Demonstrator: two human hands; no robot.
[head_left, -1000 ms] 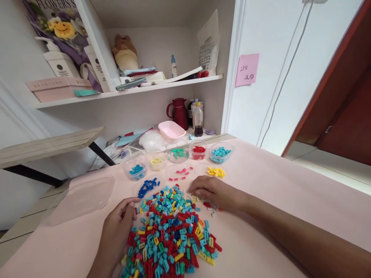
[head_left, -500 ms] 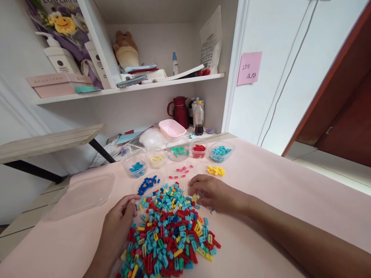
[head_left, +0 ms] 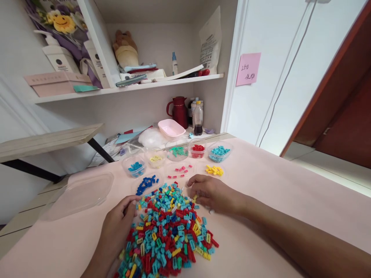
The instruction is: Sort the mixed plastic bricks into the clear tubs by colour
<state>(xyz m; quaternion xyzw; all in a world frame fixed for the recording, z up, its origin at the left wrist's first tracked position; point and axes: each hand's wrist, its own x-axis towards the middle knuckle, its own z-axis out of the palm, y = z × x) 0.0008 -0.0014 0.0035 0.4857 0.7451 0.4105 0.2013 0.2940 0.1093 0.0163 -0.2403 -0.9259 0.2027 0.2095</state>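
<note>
A heap of small building bricks [head_left: 171, 227], mostly light blue and red with some yellow and green, lies on the pink table cover. My left hand [head_left: 121, 214] rests at its left edge, fingers curled and thumb drawn in; whatever they might hold is hidden. At the upper right edge of the heap, my right hand [head_left: 211, 193] bends its fingers down towards the cover. A yellow brick [head_left: 194, 198] shows by its fingertips, and I cannot make out what is under them. One pale brick [head_left: 211, 211] lies beneath that hand.
Behind the heap stand clear tubs of sorted bricks: dark blue [head_left: 147, 184], pink [head_left: 181, 170], yellow [head_left: 214, 170], green [head_left: 177, 151], red [head_left: 198, 150] and light blue [head_left: 220, 152]. A clear lid [head_left: 78, 195] lies left. Farther back are a pink basin [head_left: 171, 129] and a red jug [head_left: 179, 112].
My right hand's fingers have drawn in slightly, and the pale bricks seen between them before are now mostly covered. My left hand stays in place. The view has shifted a little.
</note>
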